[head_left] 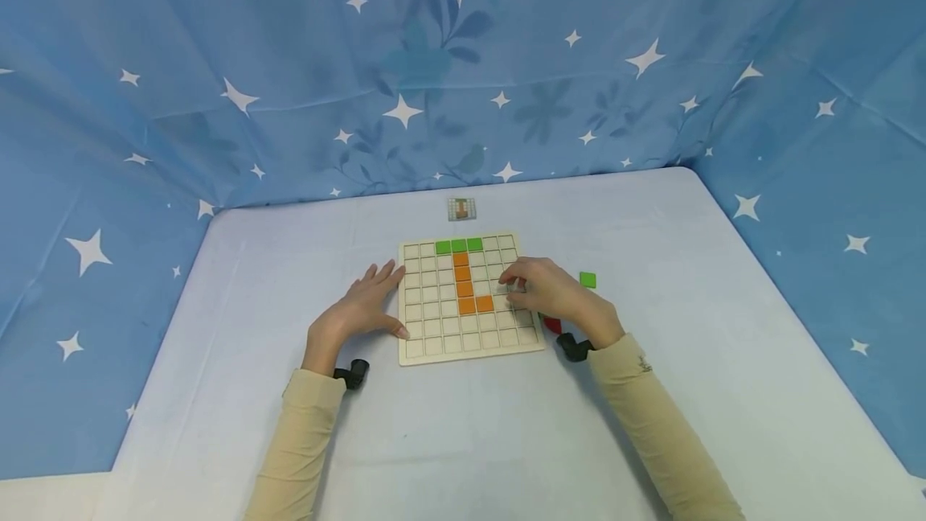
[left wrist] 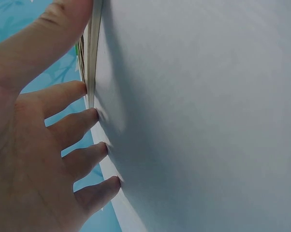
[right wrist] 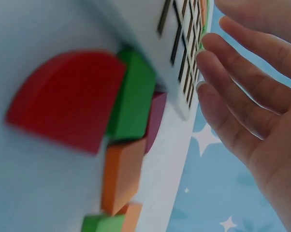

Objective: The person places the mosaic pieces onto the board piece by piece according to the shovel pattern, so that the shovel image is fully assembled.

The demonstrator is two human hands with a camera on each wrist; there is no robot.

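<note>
A pale grid board [head_left: 430,348] lies on the table. Three green tiles [head_left: 459,245] sit in its top row, with a column of orange tiles [head_left: 463,273] below the middle one. One more orange tile [head_left: 484,304] lies right of the column's bottom. My left hand [head_left: 359,308], fingers spread, touches the board's left edge with thumb and forefinger; the left wrist view shows the board edge [left wrist: 92,63] by the thumb. My right hand [head_left: 546,288] hovers over the board's right side, fingers loosely bent; in the right wrist view nothing shows in the visible fingers [right wrist: 237,72].
Beside the board's right edge lie a red quarter-round piece [right wrist: 68,101], a green block [right wrist: 132,96], a purple piece [right wrist: 155,116], and orange [right wrist: 123,174] and green blocks [right wrist: 104,223]. A separate green tile [head_left: 587,280] lies farther right. Behind the board is a small pattern card [head_left: 461,209].
</note>
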